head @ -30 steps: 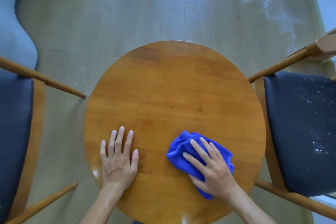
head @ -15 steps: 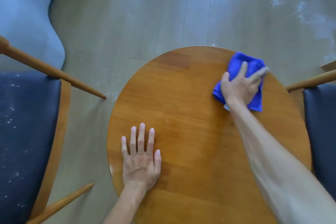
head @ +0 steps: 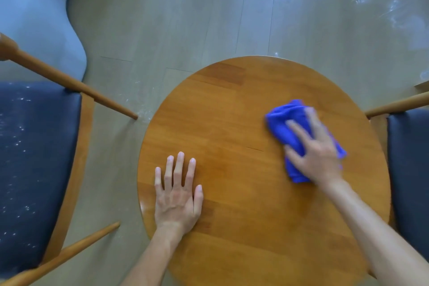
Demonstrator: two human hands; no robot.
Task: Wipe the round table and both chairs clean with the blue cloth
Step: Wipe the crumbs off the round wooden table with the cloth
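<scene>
While the left hand (head: 177,195) lies flat, fingers straight, on the round counter (head: 232,109), the right hand (head: 315,148) presses the blue cloth (head: 282,121) with spread fingers.

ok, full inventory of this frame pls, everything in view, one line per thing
round table: 1, honey-brown wood, centre of view
blue cloth: 1, bright blue, bunched on the table's right side under the right hand
left chair: 1, wooden frame with dark navy seat, left of the table; white specks on the seat
right chair: 1, wooden frame with dark seat, right edge, mostly cut off
floor: grey-beige planks; white powdery smears at upper right and near the left chair's arm
pale blue-grey shape: 1, upper left, cannot tell what
left hand: flat on the table, fingers straight
right hand: presses on the cloth, blurred
</scene>
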